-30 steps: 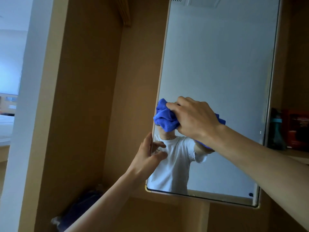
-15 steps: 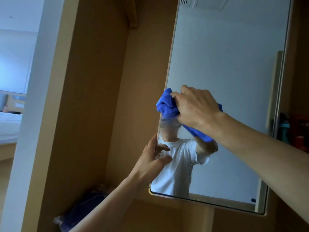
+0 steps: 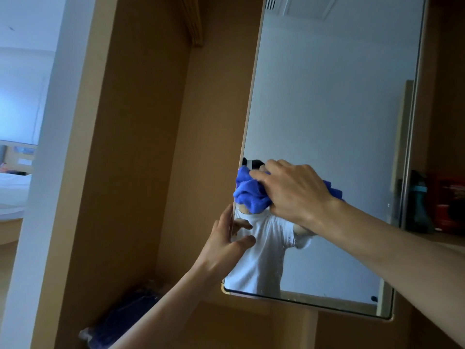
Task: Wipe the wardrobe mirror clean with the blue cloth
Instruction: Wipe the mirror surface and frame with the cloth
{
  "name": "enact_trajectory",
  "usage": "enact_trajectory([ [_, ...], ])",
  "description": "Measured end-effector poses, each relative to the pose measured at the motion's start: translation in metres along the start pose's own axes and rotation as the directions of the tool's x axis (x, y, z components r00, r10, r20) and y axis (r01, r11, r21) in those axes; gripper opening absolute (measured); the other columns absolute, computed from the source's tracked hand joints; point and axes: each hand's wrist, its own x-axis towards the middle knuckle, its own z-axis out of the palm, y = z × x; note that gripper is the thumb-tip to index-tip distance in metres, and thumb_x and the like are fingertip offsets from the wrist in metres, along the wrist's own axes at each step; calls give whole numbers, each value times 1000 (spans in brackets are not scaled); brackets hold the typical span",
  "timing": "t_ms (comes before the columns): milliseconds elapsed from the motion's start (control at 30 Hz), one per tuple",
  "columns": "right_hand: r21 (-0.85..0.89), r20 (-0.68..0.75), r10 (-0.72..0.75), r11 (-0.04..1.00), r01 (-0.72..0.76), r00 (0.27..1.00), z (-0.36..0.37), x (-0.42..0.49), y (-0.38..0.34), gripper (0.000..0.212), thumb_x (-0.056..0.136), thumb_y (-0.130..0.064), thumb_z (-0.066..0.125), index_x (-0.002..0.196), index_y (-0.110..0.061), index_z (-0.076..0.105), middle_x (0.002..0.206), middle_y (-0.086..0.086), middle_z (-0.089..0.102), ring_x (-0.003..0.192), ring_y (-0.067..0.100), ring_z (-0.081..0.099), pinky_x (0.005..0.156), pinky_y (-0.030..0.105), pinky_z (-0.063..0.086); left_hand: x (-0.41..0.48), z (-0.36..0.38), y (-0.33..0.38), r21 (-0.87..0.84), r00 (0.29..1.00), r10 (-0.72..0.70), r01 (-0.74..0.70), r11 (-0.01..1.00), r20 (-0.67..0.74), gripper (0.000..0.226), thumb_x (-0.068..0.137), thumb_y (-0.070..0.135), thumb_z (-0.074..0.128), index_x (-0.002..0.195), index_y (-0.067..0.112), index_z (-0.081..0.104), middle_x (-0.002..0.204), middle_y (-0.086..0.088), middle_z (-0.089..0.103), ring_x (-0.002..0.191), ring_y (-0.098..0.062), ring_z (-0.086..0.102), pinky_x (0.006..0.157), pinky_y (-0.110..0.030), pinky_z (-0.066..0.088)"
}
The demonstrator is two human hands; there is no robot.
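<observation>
A tall wardrobe mirror (image 3: 327, 109) hangs swung out from the wooden wardrobe, its glass facing me. My right hand (image 3: 294, 192) grips a bunched blue cloth (image 3: 249, 195) and presses it against the glass close to the mirror's left edge. Just below, my left hand (image 3: 226, 245) holds that left edge, thumb on the glass and fingers behind the frame. The lower glass reflects a person in a white T-shirt.
A wooden side panel (image 3: 120, 172) and back wall form an alcove left of the mirror, with a dark blue bag (image 3: 120, 321) on its floor. Right of the mirror, a shelf holds a dark bottle (image 3: 419, 205) and a red box (image 3: 450, 202). A bed (image 3: 12, 195) shows at far left.
My right hand slid the cloth up the left side of the glass, then back down a little. My left hand kept its hold on the mirror edge.
</observation>
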Motion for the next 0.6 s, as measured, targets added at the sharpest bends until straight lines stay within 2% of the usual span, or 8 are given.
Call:
enact_trajectory([
  [67,15,-69,61,998,-61,996,-8,5,19,39,90,-33,59,129,-27,51,108,2,55,102,26,58,65,36,43,0,-1,-1,26,1000,6,-6,1000,-5,80,74,29,67,146,45,39,123,3,66,125,-16,56,113,-47,42],
  [200,-20,-212,116,992,-123,970,-18,18,60,30,95,-35,55,124,-26,57,100,4,56,97,28,55,62,35,31,0,0,-5,65,999,33,-31,997,-19,78,80,28,69,149,44,36,124,3,66,121,-13,59,110,-46,45],
  [333,-18,-206,66,997,-71,976,-8,12,63,35,92,-25,54,127,-22,58,103,6,57,95,29,53,66,36,31,2,6,-8,82,996,57,-52,995,-63,73,90,17,69,150,40,35,118,9,71,122,-15,58,109,-46,46],
  [467,39,-185,39,999,-32,982,13,-18,45,39,90,-25,59,129,-22,59,104,4,60,93,28,55,67,36,37,3,12,-3,76,992,48,-39,996,-115,54,85,31,66,136,29,48,115,19,72,121,-11,60,106,-46,47],
  [600,77,-157,-28,996,41,987,28,-47,33,50,79,-6,46,125,-15,63,100,8,62,86,31,55,68,41,42,1,16,1,153,984,42,-15,988,-171,43,93,29,65,131,34,45,108,35,67,122,-11,56,101,-39,47],
])
